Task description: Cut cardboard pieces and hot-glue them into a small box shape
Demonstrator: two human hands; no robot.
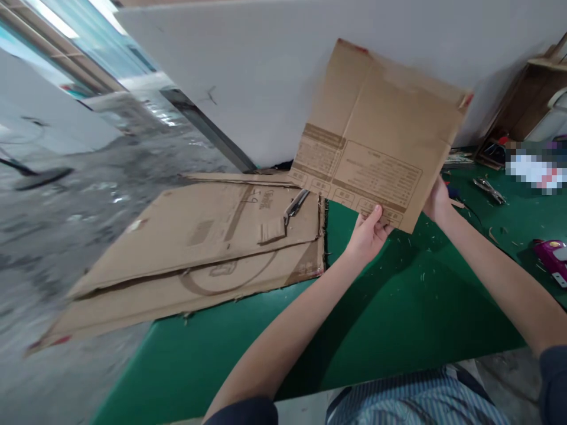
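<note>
Raised and tilted above the green table, a brown cardboard sheet [390,112] with a printed lower part is held between both hands. My left hand [368,237] pinches its lower edge, thumb on the printed face and fingers behind. At the right edge, my right hand [436,202] grips the sheet, its fingers partly hidden behind it. Left of my hands lie flattened cardboard sheets [199,230], stacked and reaching past the table's left edge. On top of them rest a utility knife [296,203] and a small cardboard piece [271,231].
The green table [248,342] carries cardboard scraps, a metal tool [488,190] and a purple device [553,260] at right. A wooden box [509,100] stands at the back right. Behind the table rises a white panel [248,71]; grey floor [133,159] shows at left.
</note>
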